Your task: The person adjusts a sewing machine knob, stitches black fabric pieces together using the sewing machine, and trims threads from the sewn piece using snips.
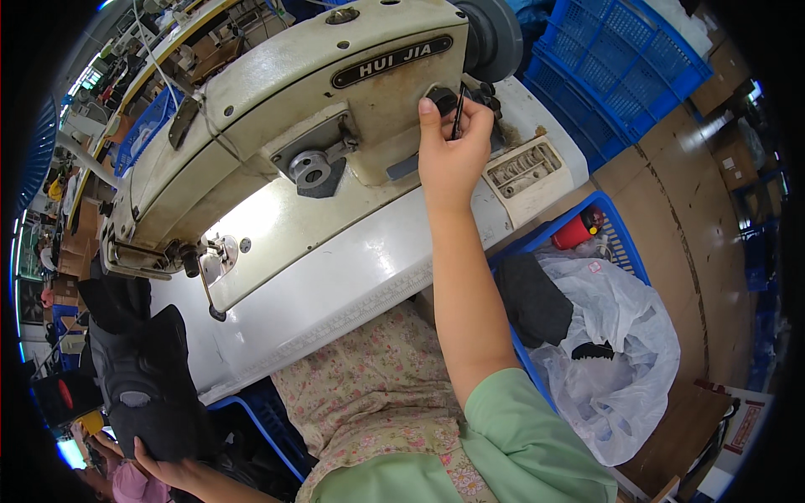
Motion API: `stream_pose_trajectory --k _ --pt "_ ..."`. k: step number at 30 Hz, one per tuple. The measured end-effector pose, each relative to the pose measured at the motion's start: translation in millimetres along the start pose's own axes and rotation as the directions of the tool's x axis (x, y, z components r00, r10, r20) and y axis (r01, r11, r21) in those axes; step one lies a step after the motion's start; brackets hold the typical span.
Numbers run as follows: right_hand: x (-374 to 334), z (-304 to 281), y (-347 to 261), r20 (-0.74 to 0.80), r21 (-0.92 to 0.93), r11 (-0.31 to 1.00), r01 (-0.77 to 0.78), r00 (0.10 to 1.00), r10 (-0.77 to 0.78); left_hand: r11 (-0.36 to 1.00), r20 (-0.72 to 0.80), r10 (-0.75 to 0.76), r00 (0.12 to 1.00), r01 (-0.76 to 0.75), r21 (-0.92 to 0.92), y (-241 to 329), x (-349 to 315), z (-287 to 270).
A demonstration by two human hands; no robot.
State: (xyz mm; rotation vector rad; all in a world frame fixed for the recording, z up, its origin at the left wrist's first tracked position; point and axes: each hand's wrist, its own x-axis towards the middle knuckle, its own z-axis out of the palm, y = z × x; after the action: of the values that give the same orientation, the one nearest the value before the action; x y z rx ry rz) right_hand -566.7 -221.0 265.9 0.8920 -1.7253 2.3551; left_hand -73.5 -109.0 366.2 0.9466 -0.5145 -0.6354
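My right hand (457,155) is raised to the upright of a cream sewing machine (277,101). Its fingers are curled around a slim black pointed tool (458,116), perhaps tweezers or snips. The thumb lies against a round black knob (439,101) on the machine. At the lower left, my left hand (168,471) holds the lower end of a black padded bag piece (147,394), thumb on top and other fingers mostly hidden. That piece hangs at the left end of the machine bed, just below the needle area (191,258).
White machine table (352,298) spans the middle, with a parts tray (524,172) at its right. Blue crates (616,63) stack behind. Beside my right arm, a blue basket (625,243) holds a plastic bag (625,327) and black pieces. Another person (134,484) sits at far lower left.
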Motion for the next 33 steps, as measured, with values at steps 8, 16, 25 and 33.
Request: stream_pose_trajectory --k 8,16,25,33 --pt "1.2 -4.7 -3.3 0.029 -0.015 0.999 -0.049 0.998 0.05 0.996 -0.027 -0.061 0.998 0.059 -0.064 2.8 -4.0 2.2" --pt "4.1 -9.6 -1.2 0.082 -0.029 0.999 -0.038 0.996 0.04 0.998 -0.035 -0.063 0.997 0.062 -0.016 6.6 -13.0 8.4" --pt "7.3 -13.6 3.2 0.101 -0.06 0.998 0.025 0.995 -0.019 0.996 -0.011 -0.076 0.997 0.075 -0.048 6.5 -5.9 1.9" --pt "5.6 -11.7 -4.1 0.039 -0.035 0.999 -0.031 0.999 0.032 0.995 0.017 -0.091 0.996 0.091 -0.032 6.7 -5.2 -0.1"
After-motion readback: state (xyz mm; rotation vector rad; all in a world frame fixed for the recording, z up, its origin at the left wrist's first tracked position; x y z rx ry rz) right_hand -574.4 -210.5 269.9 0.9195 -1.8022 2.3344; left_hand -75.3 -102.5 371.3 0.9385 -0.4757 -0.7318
